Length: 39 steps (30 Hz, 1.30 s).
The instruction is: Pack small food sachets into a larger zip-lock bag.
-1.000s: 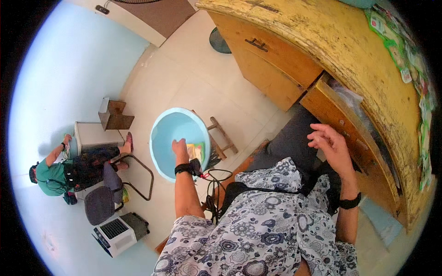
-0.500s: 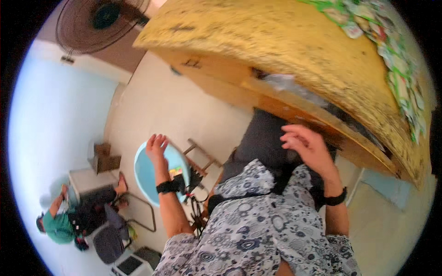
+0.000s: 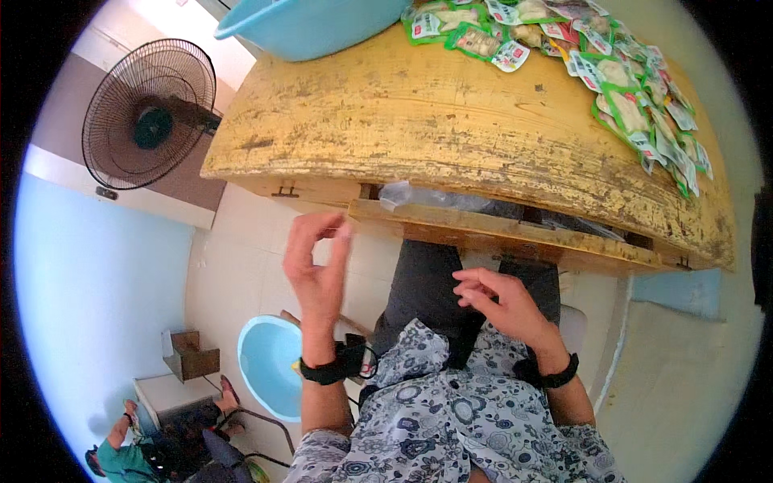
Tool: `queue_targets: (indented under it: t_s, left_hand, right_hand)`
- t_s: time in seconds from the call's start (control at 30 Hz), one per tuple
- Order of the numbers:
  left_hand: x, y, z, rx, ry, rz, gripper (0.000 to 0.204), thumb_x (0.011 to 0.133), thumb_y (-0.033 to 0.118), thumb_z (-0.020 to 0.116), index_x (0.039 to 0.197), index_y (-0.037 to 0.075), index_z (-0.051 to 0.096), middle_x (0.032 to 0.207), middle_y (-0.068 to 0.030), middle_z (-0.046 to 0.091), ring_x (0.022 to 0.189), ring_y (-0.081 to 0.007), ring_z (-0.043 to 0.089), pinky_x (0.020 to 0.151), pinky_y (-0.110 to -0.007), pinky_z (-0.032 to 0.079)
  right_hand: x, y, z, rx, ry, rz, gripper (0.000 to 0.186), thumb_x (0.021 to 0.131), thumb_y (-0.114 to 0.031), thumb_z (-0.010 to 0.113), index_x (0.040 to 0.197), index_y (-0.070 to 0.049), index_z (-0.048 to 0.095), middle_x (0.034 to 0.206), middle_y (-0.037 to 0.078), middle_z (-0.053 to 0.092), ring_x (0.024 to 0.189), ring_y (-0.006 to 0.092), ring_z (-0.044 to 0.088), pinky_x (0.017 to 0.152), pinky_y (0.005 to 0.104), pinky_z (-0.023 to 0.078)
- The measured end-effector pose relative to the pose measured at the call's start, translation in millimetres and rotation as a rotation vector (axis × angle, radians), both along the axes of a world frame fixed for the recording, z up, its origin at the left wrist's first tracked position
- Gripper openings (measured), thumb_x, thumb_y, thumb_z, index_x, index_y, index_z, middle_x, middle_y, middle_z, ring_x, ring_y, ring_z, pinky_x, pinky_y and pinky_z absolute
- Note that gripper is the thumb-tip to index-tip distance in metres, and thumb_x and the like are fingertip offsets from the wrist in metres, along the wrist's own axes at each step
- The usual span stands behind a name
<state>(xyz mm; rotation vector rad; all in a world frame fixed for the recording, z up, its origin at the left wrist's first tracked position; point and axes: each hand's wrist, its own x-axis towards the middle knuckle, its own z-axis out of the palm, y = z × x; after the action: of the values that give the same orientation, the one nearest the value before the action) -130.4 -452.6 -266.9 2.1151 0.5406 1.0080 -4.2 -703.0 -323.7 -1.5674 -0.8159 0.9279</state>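
The left hand [image 3: 316,274] is up near the middle of the frame. Its thumb and pointing finger are curved, with a gap between them. The hand is close to the left end of the long, brown wooden drawer [image 3: 499,229], but I can't be sure if its blurry fingertips touch the wood. The right hand [image 3: 509,307] is just right of the middle, below the drawer, with its fingers a little bent and spread apart.

The drawer is partly pulled out, and a crinkly, clear plastic bag [image 3: 398,195] pokes out of it. Above it is the scratched, yellow wooden tabletop [image 3: 386,113]. Small green-and-white food packets [image 3: 616,76] lie piled at the upper right. A round, light blue plastic basin [image 3: 322,30] sits at the upper left of the tabletop.
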Motion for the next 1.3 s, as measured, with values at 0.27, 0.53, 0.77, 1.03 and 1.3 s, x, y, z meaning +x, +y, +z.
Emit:
queue_targets:
  t_s: [0.27,0.53,0.77,1.03,1.3]
  left_hand:
    - [41,-27,11,0.367,0.144,-0.066,0.019,0.081,-0.001,0.074,0.1,0.002,0.07,0.096,-0.0119,0.064,0.093,-0.0298,0.06,0.082,-0.037,0.049]
    - [36,-44,32,0.362,-0.067,-0.077,0.015,0.084,-0.009,0.066,0.095,0.001,0.065,0.097,-0.0141,0.065,0.091,-0.0288,0.062,0.082,-0.037,0.049]
    - [21,-79,42,0.368,-0.155,-0.33,0.014,0.086,-0.006,0.063,0.097,0.003,0.063,0.094,-0.0147,0.068,0.089,-0.0278,0.065,0.079,-0.038,0.051]
    - [27,-121,44,0.435,-0.035,-0.906,0.031,0.069,0.008,0.075,0.099,0.003,0.071,0.087,-0.0089,0.068,0.072,-0.0225,0.067,0.061,-0.032,0.056]
    - [44,-147,38,0.35,-0.227,-1.062,0.052,0.072,0.035,0.09,0.107,0.003,0.07,0.094,-0.0099,0.069,0.073,-0.0232,0.067,0.062,-0.031,0.057]
  right_hand:
    - [-10,-18,-11,0.016,0.023,-0.041,0.031,0.101,-0.011,0.057,0.13,0.001,0.059,0.108,0.014,0.072,0.093,0.0173,0.071,0.08,0.0296,0.055]
    - [-12,-27,-21,0.06,0.033,-0.076,0.031,0.101,-0.011,0.057,0.13,0.001,0.059,0.108,0.014,0.072,0.092,0.0175,0.071,0.078,0.0295,0.055]
    - [-11,-22,26,0.215,-0.032,-0.106,0.027,0.1,-0.011,0.057,0.124,0.001,0.061,0.106,0.013,0.072,0.095,0.0186,0.071,0.081,0.0311,0.056]
    - [2,-36,39,0.278,0.265,-0.239,0.023,0.098,-0.022,0.061,0.103,0.001,0.063,0.088,0.003,0.063,0.077,0.0104,0.06,0.073,0.0249,0.05]
    - [11,-83,65,0.302,0.184,-0.423,0.019,0.096,-0.018,0.06,0.094,0.0,0.065,0.09,0.01,0.071,0.081,0.017,0.068,0.071,0.0292,0.055]
